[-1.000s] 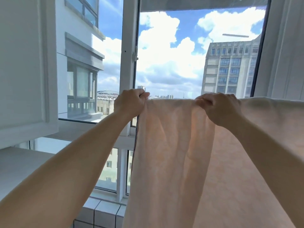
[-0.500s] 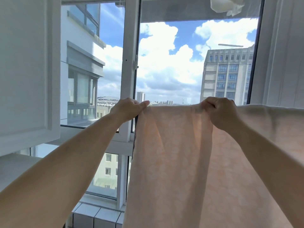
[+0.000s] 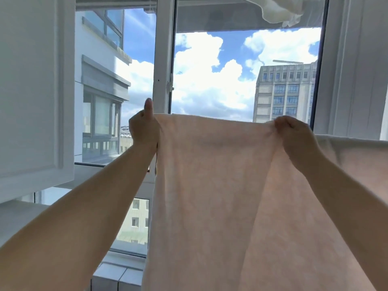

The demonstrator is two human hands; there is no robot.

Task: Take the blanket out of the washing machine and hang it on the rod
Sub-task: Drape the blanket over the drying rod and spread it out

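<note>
A pale peach blanket [image 3: 212, 185] hangs in front of the window, its top edge stretched level across the middle of the view. My left hand [image 3: 143, 128] grips the blanket's top left corner, thumb pointing up. My right hand [image 3: 294, 135] pinches the top edge further right, fingers curled over the cloth. More of the blanket runs on to the right past my right arm. The rod is hidden under the fabric. The washing machine is out of view.
A white cabinet door [image 3: 31, 91] stands at the left, close to my left arm. The window frame [image 3: 162, 59] rises behind the blanket. White cloth [image 3: 279, 11] hangs at the top right. A tiled sill [image 3: 117, 278] lies below.
My hands moved apart along the top edge, pulling the blanket flatter. My left thumb now points up. The view has tilted up, showing more white cloth overhead.
</note>
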